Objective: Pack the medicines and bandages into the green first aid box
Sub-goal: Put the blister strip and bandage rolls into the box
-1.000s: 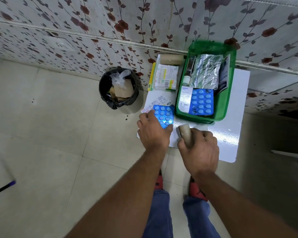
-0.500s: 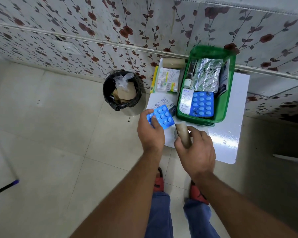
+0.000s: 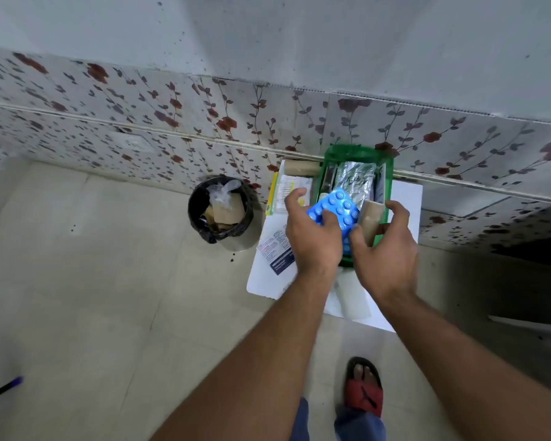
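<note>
The green first aid box (image 3: 357,152) stands open on a white table (image 3: 406,198) against the wall. A silver foil pack (image 3: 355,181) and other packets lie inside it. My left hand (image 3: 312,237) holds a blue blister pack of tablets (image 3: 334,206) tilted over the near part of the box. My right hand (image 3: 385,249) grips a brown bandage roll (image 3: 371,218) over the box's near right side. Another brown roll (image 3: 301,168) and a yellow-edged medicine packet (image 3: 283,189) lie left of the box. A printed leaflet (image 3: 275,246) rests on the table's left part.
A black waste bin (image 3: 218,208) with paper and plastic stands on the tiled floor left of the table. A floral tiled wall (image 3: 172,116) runs behind. My foot in a red sandal (image 3: 363,388) is below the table. A dark stick with a blue tip (image 3: 0,389) lies at far left.
Both hands have risen from the table's front edge and moved forward over the box, the left carrying the blue blister pack, the right carrying the bandage roll. The camera has tilted up.
</note>
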